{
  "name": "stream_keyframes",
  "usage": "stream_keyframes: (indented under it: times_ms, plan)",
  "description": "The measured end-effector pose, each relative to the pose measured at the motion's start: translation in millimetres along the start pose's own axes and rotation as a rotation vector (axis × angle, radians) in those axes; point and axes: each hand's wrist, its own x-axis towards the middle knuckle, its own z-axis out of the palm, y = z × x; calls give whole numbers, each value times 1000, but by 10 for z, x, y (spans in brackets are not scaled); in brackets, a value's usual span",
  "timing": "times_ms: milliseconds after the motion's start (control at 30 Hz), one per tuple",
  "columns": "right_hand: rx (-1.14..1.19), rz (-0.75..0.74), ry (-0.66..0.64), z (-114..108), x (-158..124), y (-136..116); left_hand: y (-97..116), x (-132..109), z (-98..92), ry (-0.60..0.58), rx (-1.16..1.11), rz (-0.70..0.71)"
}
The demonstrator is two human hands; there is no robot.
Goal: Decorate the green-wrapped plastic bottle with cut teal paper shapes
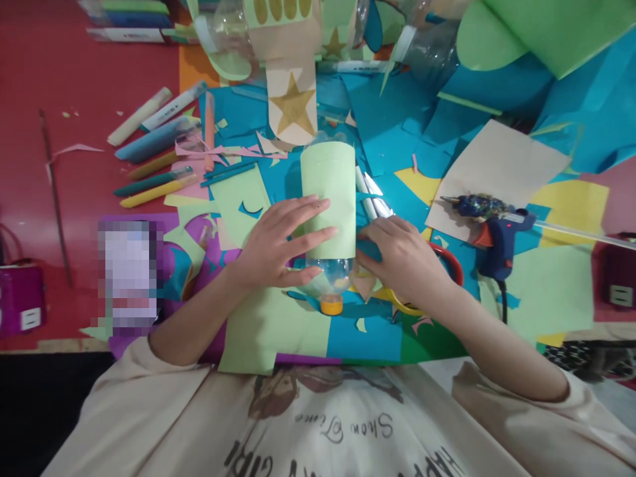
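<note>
A clear plastic bottle (334, 273) lies with its orange cap (331, 305) towards me, and light green paper (328, 199) is wrapped around its body. My left hand (275, 248) holds the bottle from the left, its fingers spread over the paper and its thumb near the bottle's shoulder. Close against the right side is my right hand (400, 255), with thumb and forefinger apart and a blue patch showing between them; its other fingers are partly hidden. Beneath the right wrist are scissors with a red and yellow handle (450, 262). White pens (370, 192) lie just beyond that hand.
A blue glue gun (499, 242) with a glue stick lies at right on paper sheets. Several markers (159, 149) and a blurred phone (130, 271) are at left. Beyond the bottle are a cut-out with a gold star (292, 106), other bottles and blue paper (382, 126). Scraps lie all around.
</note>
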Motion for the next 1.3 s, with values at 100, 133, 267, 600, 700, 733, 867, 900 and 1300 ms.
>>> stream_keyframes:
  times_ms: [100, 133, 267, 600, 700, 733, 867, 900, 1300]
  plan:
    - [-1, 21, -33, 62, 22, -8, 4, -1, -4, -32, 0, -22]
    - [-2, 28, -34, 74, 22, -8, 6, -1, -5, -37, -9, -26]
    - [71, 51, -17, 63, -1, 20, 14, 9, -8, -32, -15, -19]
    - [662, 344, 185, -235, -171, 251, 31, 15, -7, -67, 62, -21]
    - [872, 404, 214, -214, -203, 345, 41, 17, 5, -83, 82, -22]
    - [938, 432, 230, -202, -207, 376, 45, 20, 8, -82, 89, -16]
    - [1329, 532, 249, -176, -187, 451, 58, 28, 13, -107, 81, -8]
    - [1434, 549, 248, -174, -175, 452, 59, 26, 17, -126, 72, -13]
    - [1356, 557, 503, -125, -124, 285, 57, 17, 55, -193, 44, -26]
